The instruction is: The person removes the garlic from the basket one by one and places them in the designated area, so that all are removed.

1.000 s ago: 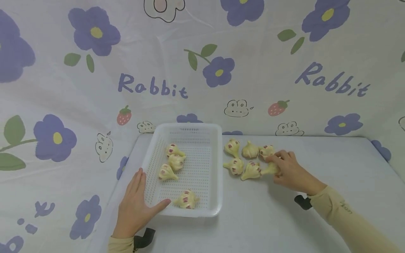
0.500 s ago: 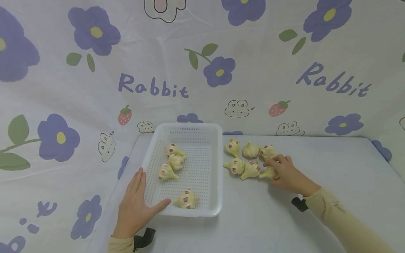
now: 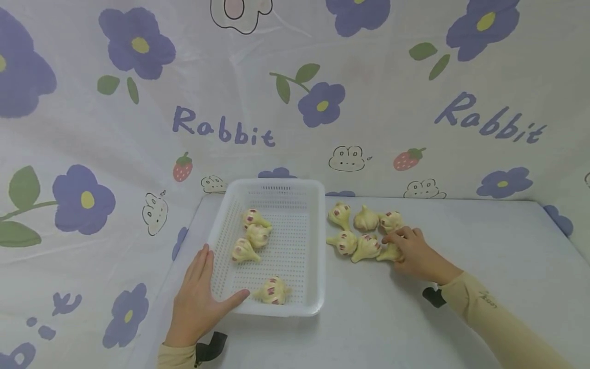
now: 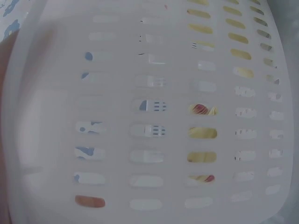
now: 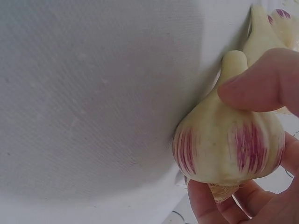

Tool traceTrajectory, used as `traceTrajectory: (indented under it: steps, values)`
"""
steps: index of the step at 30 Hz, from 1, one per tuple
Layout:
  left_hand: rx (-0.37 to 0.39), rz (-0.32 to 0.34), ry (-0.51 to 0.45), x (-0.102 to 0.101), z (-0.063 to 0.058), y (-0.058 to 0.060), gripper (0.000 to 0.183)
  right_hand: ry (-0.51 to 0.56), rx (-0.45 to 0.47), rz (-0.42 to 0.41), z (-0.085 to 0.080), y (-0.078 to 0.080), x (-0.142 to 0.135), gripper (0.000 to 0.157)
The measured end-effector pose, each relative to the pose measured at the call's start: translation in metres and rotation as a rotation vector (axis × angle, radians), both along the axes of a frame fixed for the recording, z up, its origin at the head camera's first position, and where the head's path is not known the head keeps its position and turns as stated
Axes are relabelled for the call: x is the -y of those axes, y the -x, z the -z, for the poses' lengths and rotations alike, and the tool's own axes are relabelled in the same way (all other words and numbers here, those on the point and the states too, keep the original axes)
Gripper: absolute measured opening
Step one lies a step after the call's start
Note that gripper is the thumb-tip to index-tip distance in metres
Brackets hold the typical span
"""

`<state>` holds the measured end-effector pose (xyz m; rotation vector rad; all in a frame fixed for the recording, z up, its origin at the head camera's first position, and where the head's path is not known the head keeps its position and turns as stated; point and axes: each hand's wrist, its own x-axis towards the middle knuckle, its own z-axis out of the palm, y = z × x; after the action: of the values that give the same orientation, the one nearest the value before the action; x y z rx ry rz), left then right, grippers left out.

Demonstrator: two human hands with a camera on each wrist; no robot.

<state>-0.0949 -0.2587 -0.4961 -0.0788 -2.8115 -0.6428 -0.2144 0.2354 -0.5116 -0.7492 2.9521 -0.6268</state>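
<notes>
My right hand (image 3: pixel 413 254) grips a garlic bulb (image 5: pixel 224 140) with purple streaks, thumb on its neck and fingers under its root end. That bulb lies at the right end of the front row, its stem pointing left. Several other garlic bulbs (image 3: pixel 367 247) stand close together beside it on the table in two rows. My left hand (image 3: pixel 197 300) rests along the left front corner of a white plastic basket (image 3: pixel 319 266), fingers straight on the side wall and thumb over the front rim. Inside the basket are several garlic bulbs (image 3: pixel 273 290).
A white table (image 3: pixel 369 318) carries everything. Behind it hangs a white cloth (image 3: pixel 378 72) printed with purple flowers, strawberries and rabbits. The basket's perforated wall fills the left wrist view. Black straps show at both wrists.
My right hand has shifted slightly left and toward me, bringing the garlic bulb closer to the front row. The left hand and the basket stay in place.
</notes>
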Motion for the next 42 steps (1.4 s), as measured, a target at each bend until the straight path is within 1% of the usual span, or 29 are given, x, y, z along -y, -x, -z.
traceTrajectory:
  steps: [5,10,21,27,29,33,36,42]
  values:
    - [0.004,0.000,0.006,0.000,0.000,0.000,0.124,-0.002,0.000,-0.005,0.001,0.001,0.000,0.052]
    - [-0.001,0.004,0.002,0.000,-0.001,0.000,0.124,0.007,-0.002,-0.006,-0.001,-0.001,0.001,0.051]
    - [-0.007,0.010,0.002,0.000,-0.001,0.000,0.124,0.009,-0.018,-0.010,-0.010,-0.005,0.001,0.052]
    - [-0.015,0.012,-0.003,0.000,0.000,0.000,0.124,0.006,-0.046,-0.013,-0.016,-0.004,-0.002,0.053]
    - [-0.018,0.013,-0.007,0.000,0.000,0.000,0.124,0.008,-0.056,-0.011,-0.019,-0.003,-0.003,0.052]
    - [-0.023,0.010,-0.016,0.000,0.001,0.000,0.125,0.006,-0.086,-0.005,-0.027,-0.003,-0.002,0.044]
    - [-0.022,0.007,-0.019,0.000,0.001,0.000,0.125,0.008,-0.089,0.008,-0.034,-0.004,-0.002,0.041]
    - [-0.016,0.009,-0.017,0.000,0.001,0.001,0.125,0.011,-0.106,0.005,-0.050,-0.006,-0.001,0.040]
